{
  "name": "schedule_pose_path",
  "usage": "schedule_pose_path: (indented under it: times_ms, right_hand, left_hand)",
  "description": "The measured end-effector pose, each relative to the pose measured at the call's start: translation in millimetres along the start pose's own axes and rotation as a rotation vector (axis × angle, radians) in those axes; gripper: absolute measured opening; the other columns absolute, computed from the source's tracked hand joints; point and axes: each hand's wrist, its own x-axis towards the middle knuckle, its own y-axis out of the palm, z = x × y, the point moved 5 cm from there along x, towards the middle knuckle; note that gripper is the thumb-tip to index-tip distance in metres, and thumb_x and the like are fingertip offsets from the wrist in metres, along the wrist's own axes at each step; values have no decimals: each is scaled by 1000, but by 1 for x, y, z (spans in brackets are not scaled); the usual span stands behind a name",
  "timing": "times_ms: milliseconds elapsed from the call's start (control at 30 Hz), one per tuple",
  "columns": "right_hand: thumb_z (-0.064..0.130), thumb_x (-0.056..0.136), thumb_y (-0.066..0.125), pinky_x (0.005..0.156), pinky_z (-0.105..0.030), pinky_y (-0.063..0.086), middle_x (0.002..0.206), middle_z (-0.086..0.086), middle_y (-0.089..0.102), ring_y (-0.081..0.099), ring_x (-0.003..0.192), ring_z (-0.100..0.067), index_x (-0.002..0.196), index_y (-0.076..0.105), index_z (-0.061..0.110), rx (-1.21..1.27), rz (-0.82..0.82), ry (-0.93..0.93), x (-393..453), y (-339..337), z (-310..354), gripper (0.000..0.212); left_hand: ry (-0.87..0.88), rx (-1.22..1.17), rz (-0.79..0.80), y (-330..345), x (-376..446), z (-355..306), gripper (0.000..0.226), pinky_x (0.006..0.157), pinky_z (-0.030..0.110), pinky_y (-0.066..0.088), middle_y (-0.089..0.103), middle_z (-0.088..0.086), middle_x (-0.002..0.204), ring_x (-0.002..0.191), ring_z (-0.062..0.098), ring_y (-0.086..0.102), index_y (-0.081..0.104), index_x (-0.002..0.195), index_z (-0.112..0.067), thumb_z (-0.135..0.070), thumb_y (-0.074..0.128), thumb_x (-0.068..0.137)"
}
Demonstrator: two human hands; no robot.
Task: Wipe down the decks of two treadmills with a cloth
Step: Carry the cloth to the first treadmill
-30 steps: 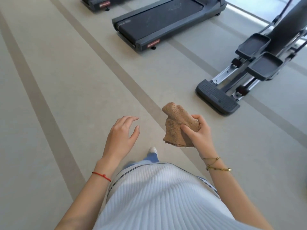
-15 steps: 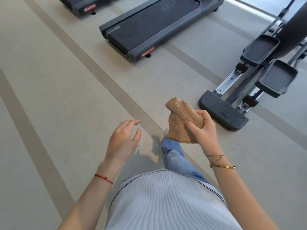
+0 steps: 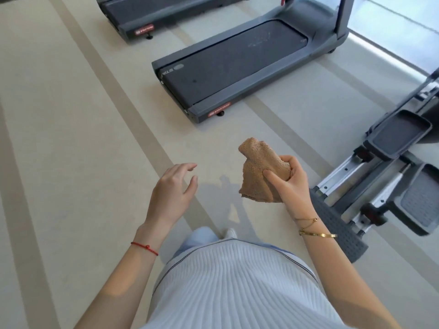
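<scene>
- Since 0.5 s ago: nearer treadmill (image 3: 237,65) sits lower and larger in view, its uprights now visible; elliptical trainer (image 3: 380,181) has slid to the right edge; both hands keep roughly the same pose.
- White ribbed top (image 3: 237,288) fills the bottom of view; pale jeans leg (image 3: 199,236) and 1 white shoe tip (image 3: 231,232) show just beyond it.
- Left hand (image 3: 172,193): grip open, fingers loosely spread, holding nothing, held above the floor (image 3: 71,138). Red string bracelet (image 3: 145,248) on that wrist.
- Right hand (image 3: 288,181): grip closed around the cloth (image 3: 259,172), thumb pressed across its front. 2 gold bracelets (image 3: 313,230) on that wrist.
- Cloth: tan terry, bunched, top fold standing above the fingers, lower edge hanging below the thumb. Held in the air, apart from both treadmills.
- Floor: beige with darker diagonal stripes; faint shadow of the hands lies between them.
- Elliptical trainer to the right: ribbed rear base near the right forearm, 2 dark foot pedals on silver rails.
- Nearer treadmill ahead: dark belt with pale smudges toward its far end, grey side rails, red label on the rear corner.
- 2nd treadmill (image 3: 152,13) at the top left, farther off, same red label; only its rear part is in view.
</scene>
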Motion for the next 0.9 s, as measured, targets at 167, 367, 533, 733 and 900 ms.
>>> schedule_pose_path:
  times_ms: [167,367,533,733,900]
  right_hand:
    - [8,85,73,76,-35,53,99,-1,64,61,88,-9,106,58,12,-12,60,-12,105,21,16,26]
    - [5,86,72,72,-25,51,96,1,64,59,82,-5,105,58,8,-23,109,-10,226,60,18,24]
    - [5,85,73,78,-34,51,96,1,63,59,87,-12,106,58,8,-40,128,-9,343,97,37,25]
    - [7,84,73,76,-22,49,97,5,64,58,85,-1,106,59,9,-100,213,-84,483,148,87,26]
    - [4,83,73,75,-15,46,97,4,63,56,85,-1,105,59,9,-111,263,-112,574,184,109,26]
  left_hand:
    - [-54,-1,-40,11,91,8,27,92,32,49,67,-3,117,112,18,61,65,123,-15,-19,59,96]
    - [-99,2,-56,29,208,38,28,91,31,48,67,-5,117,111,16,61,64,122,-18,-20,59,96]
    - [-139,2,-92,26,323,59,28,91,22,43,67,-5,117,111,14,60,65,123,-17,-21,59,96]
    - [-161,5,-139,1,457,80,28,94,32,48,67,-3,118,113,16,60,64,124,-16,-20,58,97]
    - [-182,29,-123,-6,552,92,29,95,31,47,67,-2,121,115,17,59,63,126,-16,-20,57,97]
